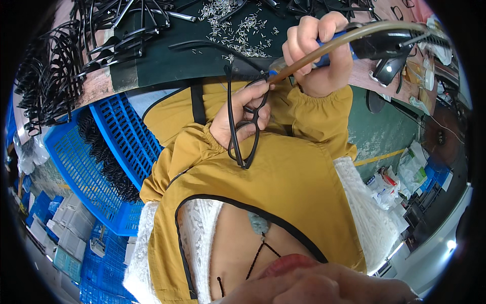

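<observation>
My left hand is closed around a black eyeglass frame, held in front of my apron with its temple arms unfolded. My right hand grips a blue and black powered screwdriver. A brownish hose passes in front of the tool and partly hides it. The screwdriver's tip meets the upper end of the frame, near a hinge beside my left fingertips. Whether a screw sits there is too small to tell.
Many small metal screws are scattered on the dark green bench mat. Black eyeglass parts pile up at the bench's left. Blue plastic baskets stand below on the left, one holding black parts. A fan is at the far right.
</observation>
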The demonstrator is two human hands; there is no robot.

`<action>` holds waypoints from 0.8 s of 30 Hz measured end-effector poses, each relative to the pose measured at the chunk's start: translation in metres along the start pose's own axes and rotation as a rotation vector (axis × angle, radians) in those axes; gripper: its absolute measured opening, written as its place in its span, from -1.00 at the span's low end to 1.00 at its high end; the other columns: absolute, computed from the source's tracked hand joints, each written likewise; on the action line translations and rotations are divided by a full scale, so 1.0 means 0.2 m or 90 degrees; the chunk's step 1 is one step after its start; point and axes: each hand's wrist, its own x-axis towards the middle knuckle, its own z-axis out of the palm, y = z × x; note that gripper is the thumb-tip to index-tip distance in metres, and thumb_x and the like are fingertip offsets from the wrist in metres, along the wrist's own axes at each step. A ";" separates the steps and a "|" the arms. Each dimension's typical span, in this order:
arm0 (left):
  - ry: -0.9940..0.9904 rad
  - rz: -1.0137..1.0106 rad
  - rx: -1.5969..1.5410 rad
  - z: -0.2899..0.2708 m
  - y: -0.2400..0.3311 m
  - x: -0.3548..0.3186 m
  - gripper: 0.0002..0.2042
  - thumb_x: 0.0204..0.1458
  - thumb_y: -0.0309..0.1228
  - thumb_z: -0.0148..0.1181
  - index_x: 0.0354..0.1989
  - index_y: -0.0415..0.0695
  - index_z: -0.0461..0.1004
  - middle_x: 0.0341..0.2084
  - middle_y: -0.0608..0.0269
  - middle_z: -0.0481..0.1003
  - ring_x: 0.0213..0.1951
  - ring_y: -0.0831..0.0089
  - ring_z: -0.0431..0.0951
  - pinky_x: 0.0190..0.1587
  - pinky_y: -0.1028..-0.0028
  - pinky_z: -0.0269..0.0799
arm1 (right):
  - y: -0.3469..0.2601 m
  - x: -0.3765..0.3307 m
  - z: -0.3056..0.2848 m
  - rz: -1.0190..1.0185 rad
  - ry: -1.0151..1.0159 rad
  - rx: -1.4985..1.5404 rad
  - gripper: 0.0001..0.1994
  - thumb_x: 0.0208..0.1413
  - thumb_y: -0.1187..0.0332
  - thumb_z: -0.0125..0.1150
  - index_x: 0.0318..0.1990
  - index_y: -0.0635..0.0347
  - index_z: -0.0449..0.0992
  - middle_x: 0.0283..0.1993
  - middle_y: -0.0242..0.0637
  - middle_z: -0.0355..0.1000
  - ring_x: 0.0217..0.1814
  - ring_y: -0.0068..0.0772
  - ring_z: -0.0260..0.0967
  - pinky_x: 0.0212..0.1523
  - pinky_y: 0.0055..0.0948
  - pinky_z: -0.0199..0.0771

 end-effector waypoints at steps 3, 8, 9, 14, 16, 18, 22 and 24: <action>0.015 0.002 0.006 0.02 0.01 -0.04 -0.64 0.38 -0.03 -0.01 0.16 0.04 0.44 -0.63 0.34 0.35 -0.66 0.47 0.31 -0.60 0.50 0.19 | -0.03 0.08 -0.05 -0.068 0.037 0.014 -0.69 0.42 -0.01 0.00 -0.08 0.05 0.36 -0.43 -0.52 0.17 -0.53 -0.63 0.08 -0.57 -0.59 0.12; -0.063 0.217 -0.039 0.00 0.11 -0.13 -0.41 0.32 -0.07 -0.07 0.23 -0.42 0.36 -0.60 0.22 0.38 -0.57 0.39 0.37 -0.50 0.49 0.31 | -0.01 0.24 -0.15 -0.182 0.237 -0.039 -0.72 0.40 0.03 0.10 -0.19 0.03 0.41 -0.53 -0.51 0.22 -0.66 -0.64 0.11 -0.68 -0.62 0.09; -0.088 0.248 -0.055 -0.01 0.14 -0.15 -0.38 0.26 -0.09 -0.04 0.25 -0.45 0.33 -0.55 0.20 0.37 -0.53 0.39 0.37 -0.48 0.50 0.33 | -0.01 0.26 -0.16 -0.227 0.274 -0.128 -0.74 0.40 0.05 0.11 -0.22 0.01 0.42 -0.54 -0.51 0.22 -0.68 -0.65 0.09 -0.69 -0.63 0.09; -0.026 0.504 0.162 0.04 0.21 -0.17 -0.34 0.07 -0.27 0.14 0.32 -0.46 0.26 -0.36 0.25 0.36 -0.27 0.40 0.41 -0.29 0.57 0.34 | -0.05 0.25 -0.17 -0.172 0.252 -0.007 -0.73 0.40 0.04 0.11 -0.26 -0.01 0.41 -0.54 -0.51 0.22 -0.66 -0.64 0.10 -0.70 -0.61 0.10; 0.019 0.689 0.228 0.09 0.18 -0.11 -0.52 0.08 -0.58 0.22 0.22 -0.33 0.32 -0.17 0.15 0.43 -0.08 0.38 0.50 -0.05 0.52 0.47 | -0.06 0.24 -0.13 -0.155 0.233 0.010 -0.73 0.40 0.03 0.11 -0.24 -0.01 0.40 -0.54 -0.51 0.20 -0.65 -0.65 0.09 -0.70 -0.61 0.10; 0.060 0.816 0.303 0.13 0.11 -0.04 -0.62 0.04 -0.78 0.11 0.05 -0.27 0.36 -0.14 0.20 0.43 -0.09 0.42 0.51 0.00 0.44 0.43 | -0.06 0.22 -0.09 -0.124 0.181 0.040 -0.72 0.40 0.04 0.10 -0.22 0.01 0.36 -0.53 -0.50 0.18 -0.63 -0.64 0.09 -0.70 -0.60 0.11; 0.144 0.977 0.566 0.12 0.03 0.02 -0.66 -0.03 -0.83 0.05 -0.08 -0.24 0.44 -0.13 0.02 0.41 -0.20 0.34 0.50 -0.13 0.44 0.44 | -0.05 0.20 -0.04 -0.052 0.025 -0.008 -0.70 0.41 0.05 0.08 -0.22 0.04 0.27 -0.52 -0.48 0.15 -0.61 -0.61 0.09 -0.68 -0.58 0.13; 0.167 0.909 0.515 0.08 0.00 0.00 -0.77 0.09 -0.79 0.09 -0.12 -0.27 0.47 -0.04 -0.01 0.45 -0.08 0.27 0.59 -0.08 0.43 0.51 | -0.05 0.19 -0.03 -0.027 -0.002 -0.051 -0.69 0.41 0.07 0.09 -0.24 0.05 0.23 -0.51 -0.46 0.16 -0.59 -0.58 0.12 -0.66 -0.57 0.15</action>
